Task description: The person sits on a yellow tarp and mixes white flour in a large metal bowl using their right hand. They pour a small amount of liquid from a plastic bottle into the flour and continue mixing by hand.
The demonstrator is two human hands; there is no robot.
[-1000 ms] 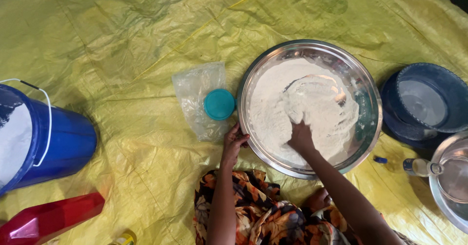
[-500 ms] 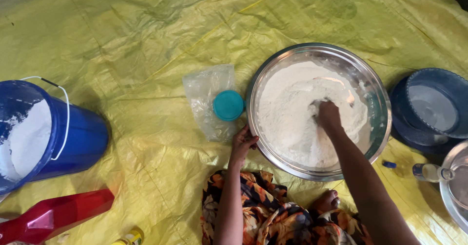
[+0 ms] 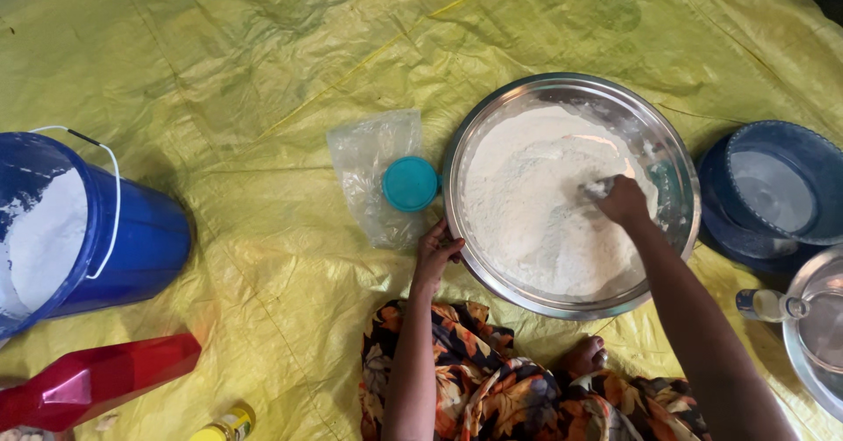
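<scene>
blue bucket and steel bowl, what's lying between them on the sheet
In the head view, a clear plastic bag with a teal lid on it lies between the blue bucket and the steel bowl; the rest is bare yellow sheet.

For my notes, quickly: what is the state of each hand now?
Left hand: open, fingers on the rim of the metal bowl.
Right hand: in the flour; open or closed cannot be told.
</scene>
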